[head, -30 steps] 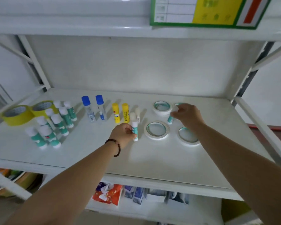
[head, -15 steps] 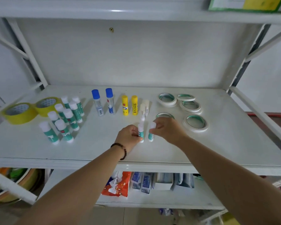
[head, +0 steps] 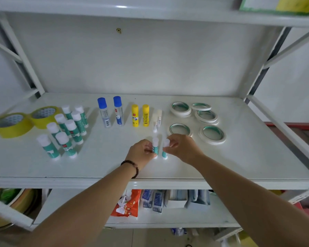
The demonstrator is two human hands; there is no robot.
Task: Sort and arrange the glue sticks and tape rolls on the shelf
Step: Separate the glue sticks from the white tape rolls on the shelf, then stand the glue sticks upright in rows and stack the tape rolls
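Two small teal glue sticks with white caps stand upright side by side near the middle of the white shelf [head: 239,161]. My left hand [head: 141,154] grips the left stick [head: 155,148]; my right hand [head: 182,148] grips the right stick [head: 165,150]. Behind them stand two small white sticks [head: 157,120], two yellow glue sticks [head: 140,115] and two blue-capped glue bottles [head: 111,111]. Several larger teal glue sticks [head: 68,129] cluster at the left. Several thin white tape rolls [head: 200,120] lie flat at the right. Two yellow tape rolls [head: 23,120] sit at the far left.
A lower shelf [head: 185,218] holds an orange packet [head: 128,204] and small boxed goods. Slanted metal braces [head: 25,65] flank both sides of the shelf. An upper shelf carries a green-edged label [head: 278,6] at the top right.
My right hand brought a small teal stick from the tape rolls to stand beside the one in my left hand. Since half a second ago the hands hardly moved.
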